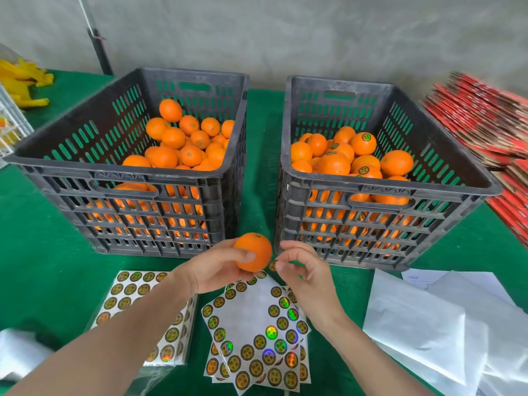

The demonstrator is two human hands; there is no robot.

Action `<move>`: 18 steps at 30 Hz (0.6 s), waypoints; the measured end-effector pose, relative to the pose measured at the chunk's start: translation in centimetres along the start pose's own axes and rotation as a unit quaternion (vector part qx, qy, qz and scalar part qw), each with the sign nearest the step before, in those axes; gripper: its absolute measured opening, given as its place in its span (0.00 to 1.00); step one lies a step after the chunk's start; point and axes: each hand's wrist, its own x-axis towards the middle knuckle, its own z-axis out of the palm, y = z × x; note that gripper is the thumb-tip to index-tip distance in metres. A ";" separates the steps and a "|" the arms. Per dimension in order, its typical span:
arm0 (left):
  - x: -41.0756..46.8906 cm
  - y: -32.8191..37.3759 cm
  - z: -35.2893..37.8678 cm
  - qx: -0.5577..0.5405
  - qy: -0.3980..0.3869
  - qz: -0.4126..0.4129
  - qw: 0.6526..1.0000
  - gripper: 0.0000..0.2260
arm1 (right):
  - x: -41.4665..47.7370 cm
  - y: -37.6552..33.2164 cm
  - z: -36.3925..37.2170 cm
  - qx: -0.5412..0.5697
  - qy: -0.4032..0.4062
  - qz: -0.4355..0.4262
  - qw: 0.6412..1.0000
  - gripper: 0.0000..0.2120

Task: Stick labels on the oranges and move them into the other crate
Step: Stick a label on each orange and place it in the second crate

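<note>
My left hand (217,267) grips an orange (253,251) above the green table, in front of the gap between two black crates. My right hand (303,270) is just right of the orange and pinches a round label (273,265) between thumb and forefinger, close to the fruit's lower right side. The left crate (125,178) holds several plain oranges. The right crate (383,192) holds several oranges, some showing round labels. A partly used label sheet (257,332) lies under my hands, with a fuller stack of label sheets (128,292) to its left.
White backing papers (428,318) lie at the right front. Red flat cartons (485,118) are stacked at the far right. Yellow bags (25,81) sit at the far left beside a white rack (8,124). A grey wall stands behind the crates.
</note>
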 end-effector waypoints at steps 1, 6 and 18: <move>0.1 -0.1 0.4 -0.034 0.002 0.003 0.999 0.42 | 0.1 -0.5 0.1 -0.005 -0.003 -0.010 1.000 0.09; 0.2 0.0 2.0 -0.100 0.000 0.013 0.995 0.39 | 0.7 -1.8 0.5 -0.083 0.001 -0.057 0.995 0.07; -0.9 0.5 3.7 -0.042 0.013 0.026 0.999 0.47 | 0.2 -3.9 0.2 -0.181 -0.002 -0.120 0.976 0.26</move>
